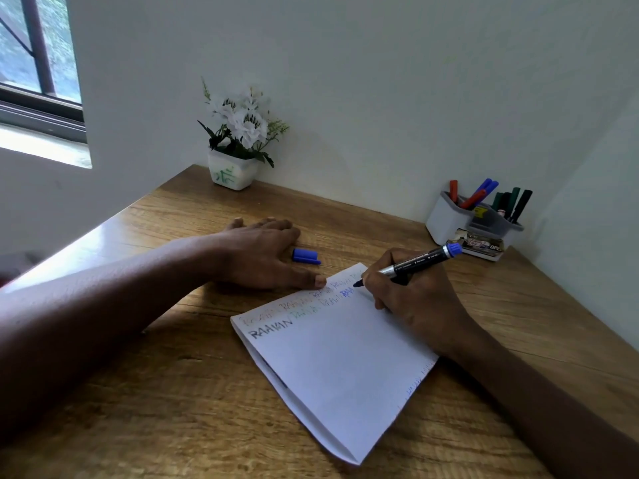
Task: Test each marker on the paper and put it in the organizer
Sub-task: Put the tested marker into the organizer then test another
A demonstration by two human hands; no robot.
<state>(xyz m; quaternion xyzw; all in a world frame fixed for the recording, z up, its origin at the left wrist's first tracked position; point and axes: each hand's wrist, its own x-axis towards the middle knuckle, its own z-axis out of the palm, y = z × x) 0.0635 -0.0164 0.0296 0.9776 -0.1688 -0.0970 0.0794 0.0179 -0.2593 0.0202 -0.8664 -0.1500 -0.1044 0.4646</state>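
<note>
While the right hand (pixel 418 302) curls its fingers and thumb round a black-barrelled marker with a blue end (pixel 416 262), the marker's dark blue tip touches the far right corner of a folded white sheet of paper (pixel 339 371). Fresh blue letters sit just left of the tip. They end two rows of handwritten words in several colours that run along the paper's far edge, with a dark word at the left end of the nearer row. The marker leans up and to the right, away from the page.

The left hand (pixel 256 254) lies flat on the brown wooden table (pixel 166 402), fingers straight and relaxed, gripping nothing. Its thumb tip rests at the paper's far edge. A loose blue marker cap (pixel 306 256) lies on the table just right of this hand, beyond the paper.

At the far right, against the pale wall, stands a white and grey plastic organizer (pixel 446 219). Red, blue, green and black markers lean inside it. A small labelled box (pixel 484 245) sits at its near side; its text is too blurred to read.

At the far middle of the table stands a white pot of white artificial flowers (pixel 233 172). A dark-framed window (pixel 41 108) is at the far left.
</note>
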